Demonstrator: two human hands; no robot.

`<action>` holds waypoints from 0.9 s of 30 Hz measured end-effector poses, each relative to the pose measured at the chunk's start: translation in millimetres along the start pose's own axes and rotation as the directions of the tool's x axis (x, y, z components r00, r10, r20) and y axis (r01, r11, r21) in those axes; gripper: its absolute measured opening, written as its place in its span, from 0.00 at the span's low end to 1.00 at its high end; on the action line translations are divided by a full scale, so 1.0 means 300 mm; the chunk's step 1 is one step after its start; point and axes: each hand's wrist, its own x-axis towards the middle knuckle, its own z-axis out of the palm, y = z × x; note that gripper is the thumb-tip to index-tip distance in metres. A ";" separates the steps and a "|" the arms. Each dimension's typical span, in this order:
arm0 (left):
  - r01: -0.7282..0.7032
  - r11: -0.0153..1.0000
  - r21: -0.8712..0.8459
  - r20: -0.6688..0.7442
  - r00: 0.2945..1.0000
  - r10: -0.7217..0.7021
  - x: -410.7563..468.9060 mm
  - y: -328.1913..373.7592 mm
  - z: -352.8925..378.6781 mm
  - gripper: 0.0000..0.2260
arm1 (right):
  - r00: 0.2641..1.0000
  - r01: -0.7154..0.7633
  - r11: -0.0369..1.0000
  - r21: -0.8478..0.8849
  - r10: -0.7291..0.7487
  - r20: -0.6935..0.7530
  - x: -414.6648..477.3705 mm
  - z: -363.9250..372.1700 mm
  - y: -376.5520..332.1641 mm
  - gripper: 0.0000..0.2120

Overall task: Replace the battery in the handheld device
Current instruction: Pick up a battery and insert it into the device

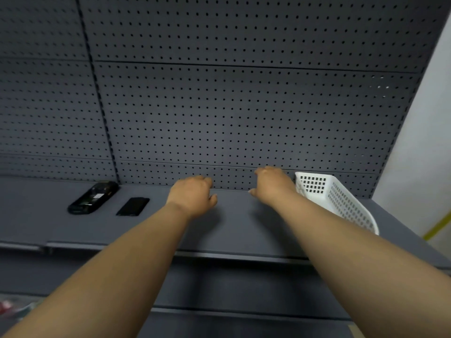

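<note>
The black handheld device [92, 197] lay back-up, compartment open, near the shelf's [234, 230] rear edge. A flat black battery [133, 206] lay just beside it.

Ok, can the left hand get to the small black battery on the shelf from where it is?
Probably yes. The left hand hovers empty just right of the battery, with only bare shelf between them.
</note>
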 end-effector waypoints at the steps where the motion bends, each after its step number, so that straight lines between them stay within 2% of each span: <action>1: -0.002 1.000 -0.004 0.003 1.000 0.002 -0.002 -0.035 -0.002 0.17 | 1.000 -0.009 1.000 0.003 0.009 0.004 0.008 0.007 -0.033 0.25; 16: -0.097 0.994 0.045 0.042 0.995 0.095 -0.067 -0.522 -0.051 0.18 | 0.995 -0.100 0.995 0.027 0.100 0.009 0.025 0.080 -0.511 0.25; 27: -0.062 0.997 0.048 0.039 0.997 0.060 -0.100 -0.620 -0.059 0.18 | 0.997 -0.075 0.997 0.005 0.074 0.031 -0.007 0.098 -0.619 0.24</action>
